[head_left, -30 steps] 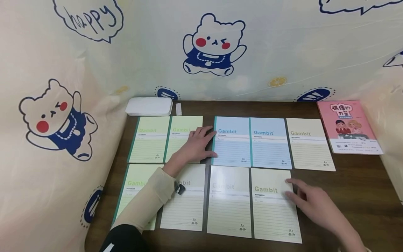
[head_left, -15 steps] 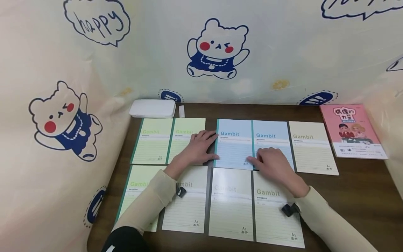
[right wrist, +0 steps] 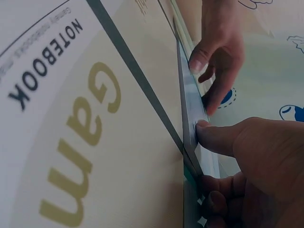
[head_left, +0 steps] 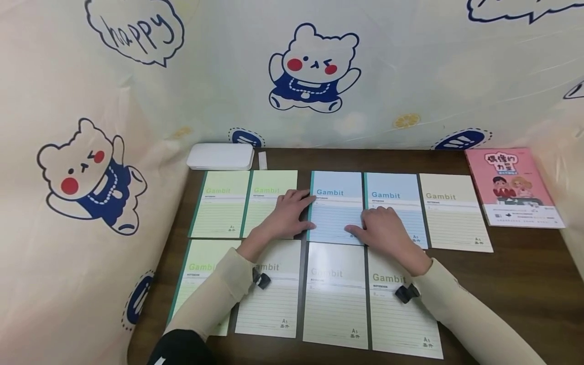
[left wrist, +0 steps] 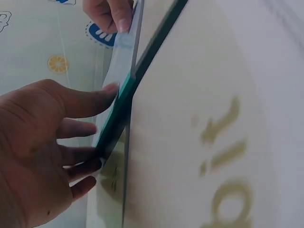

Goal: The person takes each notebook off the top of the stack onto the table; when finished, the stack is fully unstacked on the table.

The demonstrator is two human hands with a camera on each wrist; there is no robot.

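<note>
Two blue notebooks [head_left: 338, 215] [head_left: 396, 195] lie side by side on the dark brown table. My left hand [head_left: 284, 215] has its fingers spread at the left one's teal spine, with thumb and index at that edge. My right hand [head_left: 388, 230] rests over the seam between the two blue notebooks. Its thumb lies on the left one's lower right corner; its bent fingers touch the right one. In the left wrist view the thumb meets the spine. The right wrist view shows the right thumb [right wrist: 221, 135] touching a blue cover, with some fingertips hidden.
Green notebooks [head_left: 219, 213] lie at left. Pale notebooks [head_left: 335, 304] form the front row, and a cream notebook [head_left: 456, 218] stands right of the blue ones. A pink book [head_left: 515, 187], a white case [head_left: 220, 156] and a small white strip [head_left: 262, 160] are at the back.
My right hand has left the front right notebook and come onto the blue ones. The left blue notebook has slid slightly left. My left hand stays nearly in place.
</note>
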